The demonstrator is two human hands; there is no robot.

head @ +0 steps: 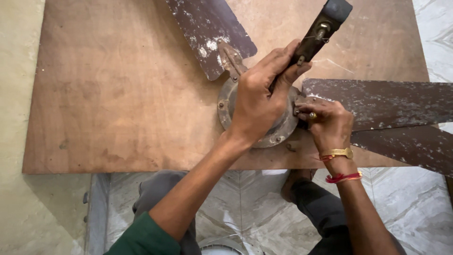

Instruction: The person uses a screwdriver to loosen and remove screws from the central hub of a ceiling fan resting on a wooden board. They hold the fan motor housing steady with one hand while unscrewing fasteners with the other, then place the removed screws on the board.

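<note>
An old ceiling fan lies on a brown wooden board (118, 94). Its round rusty motor housing (226, 101) sits near the board's front edge. My left hand (262, 97) rests over the housing and grips the fan's dark downrod (321, 30), which slants up to the right. My right hand (328, 123) is at the housing's right side, fingers pinched on a small fastener where a blade bracket joins it. One dark, paint-flecked blade (207, 28) points up and left. Two more blades (391, 99) stretch to the right, one below the other.
The board lies on a pale marble-patterned floor (434, 42). My knees in dark trousers (160, 189) sit just below the board's front edge. A pale wall or surface (19, 141) runs along the left. A white round object (222, 245) shows at the bottom.
</note>
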